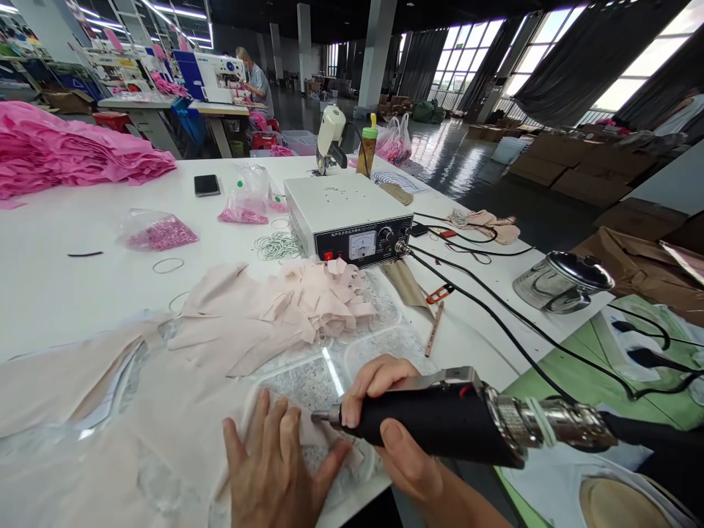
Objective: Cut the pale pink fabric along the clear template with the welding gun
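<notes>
Our right hand [404, 433] was clamped on the black handheld tool [434, 422], tip at the pale pink fabric [316, 433]. Left hand [278, 469] pressed flat on that fabric, fingers spread. Hands near each other, apart. Fabric lay on the counter [473, 323], before the control box [352, 220].

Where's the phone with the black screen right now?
In the head view, the phone lies flat on the white table, toward the left, between the pink fabric pile and a clear bag.
</notes>
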{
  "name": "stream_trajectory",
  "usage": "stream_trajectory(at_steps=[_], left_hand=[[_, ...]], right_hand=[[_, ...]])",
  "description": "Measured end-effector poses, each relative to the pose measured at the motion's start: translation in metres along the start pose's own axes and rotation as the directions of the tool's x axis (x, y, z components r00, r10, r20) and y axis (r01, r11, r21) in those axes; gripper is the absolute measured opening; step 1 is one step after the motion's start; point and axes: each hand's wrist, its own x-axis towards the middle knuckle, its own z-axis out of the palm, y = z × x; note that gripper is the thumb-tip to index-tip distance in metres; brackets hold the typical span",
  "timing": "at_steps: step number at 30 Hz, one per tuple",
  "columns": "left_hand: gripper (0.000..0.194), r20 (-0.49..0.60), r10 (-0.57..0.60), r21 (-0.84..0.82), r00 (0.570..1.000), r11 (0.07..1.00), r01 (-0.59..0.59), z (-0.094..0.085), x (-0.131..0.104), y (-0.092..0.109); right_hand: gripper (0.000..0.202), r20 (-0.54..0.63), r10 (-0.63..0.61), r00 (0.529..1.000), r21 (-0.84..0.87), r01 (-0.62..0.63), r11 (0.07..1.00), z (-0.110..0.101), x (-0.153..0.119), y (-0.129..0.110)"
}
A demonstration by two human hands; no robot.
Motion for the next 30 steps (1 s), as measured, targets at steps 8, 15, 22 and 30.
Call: stream_trajectory(at_steps=[8,15,22,30], left_hand=[[0.038,0.013,-0.009,0.004,1.000,1.000,0.009,0.003,-0.001,0.000],[0.036,0.005,-0.010,-0.008,1.000,1.000,0.010,0.002,0.000,0.002],[0.034,0.010,-0.043,-0.016,0.999,0.999,0.043,0.010,-0.014,-0.002],[0.036,-0.030,-0.066,-0.043,0.997,0.997,0.065,0.019,-0.016,-0.002]], right_hand=[[0.018,0.004,0.007,1.000,-0.017,-0.007,1.000,-0.001,0.001,-0.003],[0.013,0.015,0.028,0.999,0.008,-0.029,1.000,-0.004,-0.001,0.000],[0.015,-0.011,0.001,1.000,0.033,0.000,0.999,0.004,0.004,0.003],[0.019,-0.048,-0.053,0.997,-0.015,0.052,0.999,0.015,0.011,0.009]])
